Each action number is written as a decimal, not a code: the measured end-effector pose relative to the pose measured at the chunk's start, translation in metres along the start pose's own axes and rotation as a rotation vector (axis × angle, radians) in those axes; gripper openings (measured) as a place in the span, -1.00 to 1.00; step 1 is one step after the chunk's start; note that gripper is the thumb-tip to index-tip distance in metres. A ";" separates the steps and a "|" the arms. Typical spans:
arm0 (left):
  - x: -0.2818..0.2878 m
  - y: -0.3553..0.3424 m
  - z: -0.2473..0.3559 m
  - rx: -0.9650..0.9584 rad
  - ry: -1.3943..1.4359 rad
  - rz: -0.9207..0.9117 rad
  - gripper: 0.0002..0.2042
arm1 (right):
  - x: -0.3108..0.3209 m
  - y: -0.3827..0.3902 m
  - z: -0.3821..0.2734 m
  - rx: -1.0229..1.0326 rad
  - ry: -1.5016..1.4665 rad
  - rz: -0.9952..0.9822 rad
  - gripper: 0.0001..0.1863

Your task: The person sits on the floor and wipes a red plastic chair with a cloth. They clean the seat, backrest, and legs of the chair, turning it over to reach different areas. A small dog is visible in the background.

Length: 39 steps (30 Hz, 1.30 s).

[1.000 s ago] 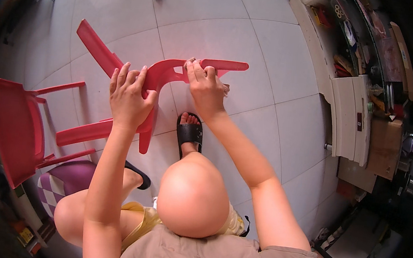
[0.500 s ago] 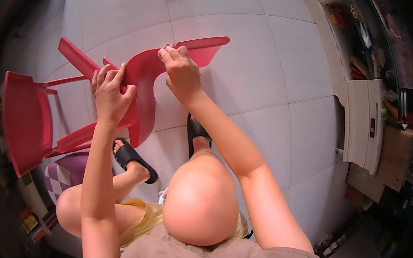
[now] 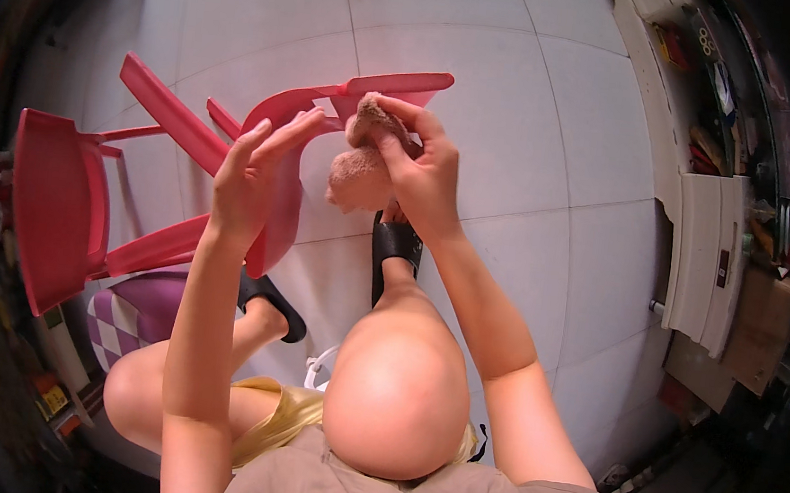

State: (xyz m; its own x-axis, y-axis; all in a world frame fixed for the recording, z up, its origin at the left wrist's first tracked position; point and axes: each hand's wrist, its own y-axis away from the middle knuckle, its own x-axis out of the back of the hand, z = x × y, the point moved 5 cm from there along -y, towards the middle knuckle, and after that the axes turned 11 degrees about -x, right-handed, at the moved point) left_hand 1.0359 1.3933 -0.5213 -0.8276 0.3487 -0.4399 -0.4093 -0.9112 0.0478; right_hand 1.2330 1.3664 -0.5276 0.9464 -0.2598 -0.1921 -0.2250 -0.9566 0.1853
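My right hand (image 3: 421, 168) grips a fuzzy brown cloth (image 3: 362, 179) between thumb and fingers, and its lower part hangs down in a bunch. Close to the cloth, my left hand (image 3: 251, 180) is open and raised, its fingers stretched toward it with nothing in them. Both hands are over a red plastic chair (image 3: 278, 226) that lies tipped over on the floor. Its curved part passes behind the left hand, which hides some of it. Whether the left hand touches the chair, I cannot tell.
A flat red panel (image 3: 56, 209) with bars stands at the left. Below it is a purple seat with a checkered side (image 3: 127, 316). A white drawer unit (image 3: 703, 257) and cluttered shelves line the right. My feet in black slippers (image 3: 397, 244) rest on pale floor tiles (image 3: 477, 283).
My right hand has drawn back from the chair's upper edge with the cloth, which now shows plainly. My left hand has let go of the chair and turned toward the cloth.
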 end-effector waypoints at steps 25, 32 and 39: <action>-0.093 0.011 -0.048 0.126 -0.244 0.011 -0.67 | 0.054 0.055 0.014 -0.232 -0.187 -0.078 -0.56; -0.028 -0.020 0.006 -0.264 -1.071 0.021 -0.56 | 0.051 0.008 0.003 -0.076 0.193 0.214 -0.79; 0.054 -0.059 0.012 -0.026 -1.872 -0.127 -0.44 | -0.026 -0.051 0.006 0.576 0.856 0.233 -0.82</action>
State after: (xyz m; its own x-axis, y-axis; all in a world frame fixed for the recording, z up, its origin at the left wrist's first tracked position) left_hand 1.0110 1.4683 -0.5369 -0.0979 0.1465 0.9844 -0.5034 -0.8605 0.0780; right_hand 1.2182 1.4211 -0.5376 0.6630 -0.4796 0.5748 -0.2855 -0.8718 -0.3981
